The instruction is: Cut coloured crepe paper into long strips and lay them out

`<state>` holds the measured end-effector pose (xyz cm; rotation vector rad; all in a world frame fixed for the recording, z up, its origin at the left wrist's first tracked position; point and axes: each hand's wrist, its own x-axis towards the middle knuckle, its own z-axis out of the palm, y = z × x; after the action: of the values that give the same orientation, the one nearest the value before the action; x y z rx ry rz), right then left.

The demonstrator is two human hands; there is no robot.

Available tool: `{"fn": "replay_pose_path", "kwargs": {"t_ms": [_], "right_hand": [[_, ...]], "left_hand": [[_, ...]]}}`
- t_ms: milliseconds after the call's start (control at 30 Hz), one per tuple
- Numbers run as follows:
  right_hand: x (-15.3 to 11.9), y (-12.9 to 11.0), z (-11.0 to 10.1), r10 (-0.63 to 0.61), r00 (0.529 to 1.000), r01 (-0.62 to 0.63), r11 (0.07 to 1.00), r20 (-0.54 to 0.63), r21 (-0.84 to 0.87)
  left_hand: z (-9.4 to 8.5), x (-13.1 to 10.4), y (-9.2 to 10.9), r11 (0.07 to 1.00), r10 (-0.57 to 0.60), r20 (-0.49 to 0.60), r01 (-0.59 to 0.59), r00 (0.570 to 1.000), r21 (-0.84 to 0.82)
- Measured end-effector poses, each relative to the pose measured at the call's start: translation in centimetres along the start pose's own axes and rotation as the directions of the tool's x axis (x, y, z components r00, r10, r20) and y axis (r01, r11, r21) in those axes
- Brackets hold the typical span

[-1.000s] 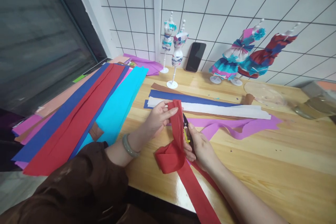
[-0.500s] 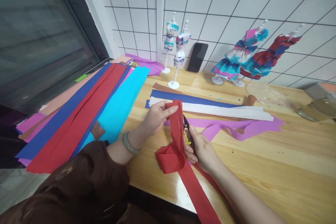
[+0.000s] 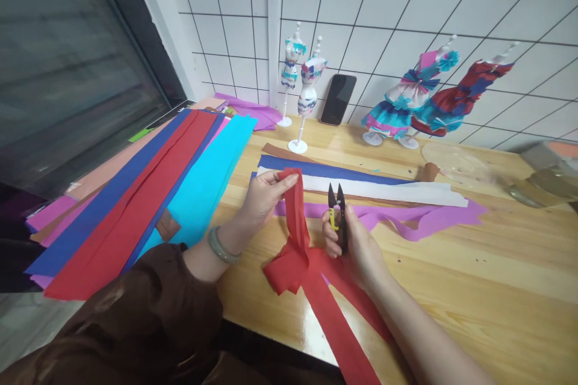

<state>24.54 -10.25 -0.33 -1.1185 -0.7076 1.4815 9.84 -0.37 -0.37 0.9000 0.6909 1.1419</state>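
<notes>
My left hand (image 3: pixel 267 195) pinches the top end of a long red strip (image 3: pixel 296 210) between thumb and fingers. Below that hand the strip hangs down to a folded loop, and its lengths run over the table's front edge. Just right of the strip, my right hand (image 3: pixel 350 240) is closed around small black and yellow thread snips (image 3: pixel 338 210). Their two blades point up and stand apart, not touching the red strip. Behind both hands lie a white strip (image 3: pixel 383 187), a blue strip (image 3: pixel 316 169) and a purple strip (image 3: pixel 424 222).
A pile with red (image 3: pixel 135 204), blue and turquoise strips (image 3: pixel 217 174) covers the table's left. Along the tiled wall stand a phone (image 3: pixel 338 99), two small mannequins (image 3: pixel 307 87) and two dressed ones (image 3: pixel 409 99). A clear round piece (image 3: pixel 456 162) and a jar (image 3: pixel 542 183) are at the right.
My right hand has moved slightly right, taking the snips away from the red strip, and their blades now show apart. My left hand has shifted a little left with the strip's end.
</notes>
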Motion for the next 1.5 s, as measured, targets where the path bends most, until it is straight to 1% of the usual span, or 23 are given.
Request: {"fn": "replay_pose_path", "kwargs": {"t_ms": [67,133,200,300,367,467,533,633,733,933,1033,1067,1133,1200,1267,1333,1433,1500], "right_hand": [[0.1,0.1,0.2,-0.014,0.999,0.014,1.000,-0.033,0.002],[0.0,0.2,0.4,-0.051,0.996,0.047,0.997,-0.067,-0.062],[-0.1,0.2,0.7,-0.115,0.986,0.097,0.986,-0.123,-0.138],[-0.4,0.0,0.9,-0.211,0.956,0.163,0.960,-0.204,-0.228],[-0.7,-0.3,0.9,-0.267,0.936,0.195,0.936,-0.231,-0.292],[-1.1,-0.6,1.0,-0.343,0.910,0.231,0.886,-0.234,-0.401],[-1.2,-0.8,1.1,-0.376,0.900,0.250,0.860,-0.221,-0.446],[-1.3,-0.9,1.1,-0.375,0.905,0.259,0.859,-0.200,-0.441],[-1.1,-0.8,0.9,-0.369,0.911,0.274,0.875,-0.185,-0.399],[-0.8,-0.7,0.5,-0.382,0.905,0.302,0.887,-0.188,-0.351],[-0.9,-0.8,0.5,-0.375,0.909,0.302,0.893,-0.180,-0.335],[-0.9,-0.9,0.5,-0.376,0.910,0.304,0.893,-0.177,-0.332],[-0.8,-0.9,0.5,-0.380,0.909,0.312,0.893,-0.170,-0.325],[-0.8,-0.9,0.4,-0.378,0.911,0.316,0.896,-0.166,-0.311],[-0.7,-0.9,0.4,-0.349,0.921,0.293,0.913,-0.172,-0.286],[-0.6,-0.8,0.4,-0.298,0.936,0.245,0.933,-0.186,-0.262],[-0.6,-0.6,0.7,-0.226,0.954,0.175,0.954,-0.197,-0.245],[-0.6,-0.4,1.0,-0.190,0.966,0.142,0.957,-0.176,-0.254]], "left_hand": [[0.4,-0.5,-0.5,0.994,0.017,0.027,-0.020,0.999,0.107],[0.8,-1.1,-1.0,0.972,0.032,0.074,-0.049,0.997,0.229],[1.2,-1.8,-1.2,0.940,0.042,0.121,-0.081,0.992,0.332],[1.7,-2.7,-1.2,0.902,0.083,0.189,-0.155,0.978,0.402],[1.9,-3.1,-1.0,0.871,0.125,0.233,-0.219,0.964,0.440],[2.1,-3.5,-0.6,0.789,0.180,0.281,-0.309,0.943,0.531],[2.2,-3.6,-0.4,0.743,0.202,0.303,-0.347,0.931,0.572],[2.3,-3.8,-0.3,0.722,0.222,0.312,-0.370,0.924,0.584],[2.4,-3.9,-0.4,0.747,0.191,0.288,-0.329,0.938,0.577],[2.6,-3.6,-0.1,0.879,0.090,0.213,-0.179,0.973,0.442],[2.5,-3.4,0.2,0.903,0.034,0.178,-0.107,0.983,0.416],[2.4,-3.3,0.3,0.906,0.006,0.183,-0.083,0.983,0.415],[2.3,-3.3,0.5,0.912,-0.076,0.244,-0.031,0.967,0.408],[2.2,-3.3,0.6,0.914,-0.161,0.317,0.020,0.935,0.406],[2.1,-3.2,0.6,0.912,-0.203,0.345,0.049,0.916,0.408],[2.1,-3.2,0.5,0.914,-0.187,0.334,0.039,0.924,0.404],[2.1,-3.0,0.5,0.925,-0.109,0.308,-0.017,0.945,0.380],[2.1,-2.8,0.5,0.929,-0.052,0.275,-0.055,0.960,0.366]]}}
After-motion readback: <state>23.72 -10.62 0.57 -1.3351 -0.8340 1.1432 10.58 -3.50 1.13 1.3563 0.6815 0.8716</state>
